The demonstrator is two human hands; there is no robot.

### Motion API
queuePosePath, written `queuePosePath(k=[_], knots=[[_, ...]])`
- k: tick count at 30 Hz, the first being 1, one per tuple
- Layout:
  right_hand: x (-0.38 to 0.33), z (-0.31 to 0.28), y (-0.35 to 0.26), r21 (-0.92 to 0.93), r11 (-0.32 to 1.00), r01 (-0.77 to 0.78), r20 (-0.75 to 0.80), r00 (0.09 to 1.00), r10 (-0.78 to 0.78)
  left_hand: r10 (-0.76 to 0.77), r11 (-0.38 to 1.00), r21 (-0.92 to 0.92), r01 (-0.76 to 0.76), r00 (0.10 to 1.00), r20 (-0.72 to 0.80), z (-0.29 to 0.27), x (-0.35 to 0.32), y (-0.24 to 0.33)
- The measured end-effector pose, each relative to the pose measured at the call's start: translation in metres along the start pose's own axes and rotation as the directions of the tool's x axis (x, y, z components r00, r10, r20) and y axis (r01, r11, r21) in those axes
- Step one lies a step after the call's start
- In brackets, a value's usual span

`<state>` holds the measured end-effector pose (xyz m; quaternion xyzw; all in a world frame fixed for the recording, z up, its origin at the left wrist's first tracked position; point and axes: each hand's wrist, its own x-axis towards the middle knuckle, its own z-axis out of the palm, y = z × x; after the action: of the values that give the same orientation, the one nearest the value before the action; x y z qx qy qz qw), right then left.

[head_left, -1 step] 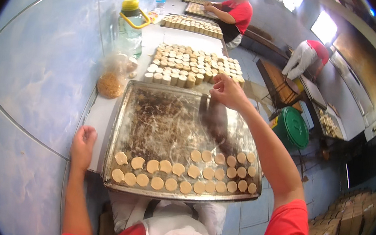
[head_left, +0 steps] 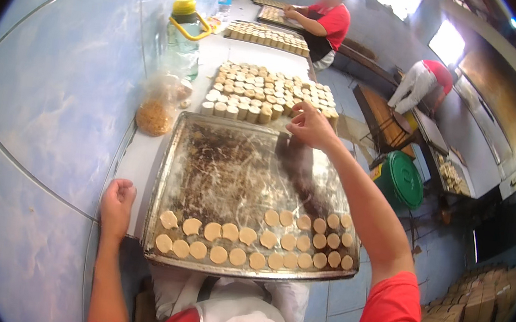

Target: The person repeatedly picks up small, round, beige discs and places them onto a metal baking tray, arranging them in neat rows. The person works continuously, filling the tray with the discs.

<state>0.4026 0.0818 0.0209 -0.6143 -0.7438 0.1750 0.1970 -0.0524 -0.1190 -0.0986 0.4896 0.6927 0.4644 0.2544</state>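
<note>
A worn metal baking tray (head_left: 226, 164) lies in front of me, its near edge at my apron. Flat pale dough rounds (head_left: 218, 255) sit on it in rows along the near side and right; several in the second row have a bite-shaped notch. Past its far edge, short upright dough cylinders (head_left: 254, 95) stand packed in rows. My right hand (head_left: 313, 127) hovers at the tray's far right, by the nearest cylinders, fingers curled in a pinch; what they hold, if anything, is hidden. My left hand (head_left: 117, 204) is loosely closed at the table's left edge, beside the tray, with nothing visible in it.
A tied plastic bag of brown crumbs (head_left: 155, 116) and a large jug with a yellow lid (head_left: 182, 41) stand along the tiled wall. Farther back is another tray of cylinders (head_left: 266, 36), with a co-worker beyond. On the right are a green lidded bin (head_left: 403, 179) and cardboard boxes (head_left: 477, 307).
</note>
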Motion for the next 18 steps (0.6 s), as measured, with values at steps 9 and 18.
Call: queuePosePath(k=[9,18], knots=[[0.101,0.077,-0.02,-0.405,0.91,-0.091,-0.006,0.995,0.098,0.192,0.981,0.02,-0.191,0.979,-0.074,0.011,-0.013,-0.003],[0.095,0.059,-0.009,-0.296,0.941,-0.163,0.055,0.981,0.188,0.258,0.966,0.003,-0.259,0.96,-0.112,0.015,-0.016,-0.009]])
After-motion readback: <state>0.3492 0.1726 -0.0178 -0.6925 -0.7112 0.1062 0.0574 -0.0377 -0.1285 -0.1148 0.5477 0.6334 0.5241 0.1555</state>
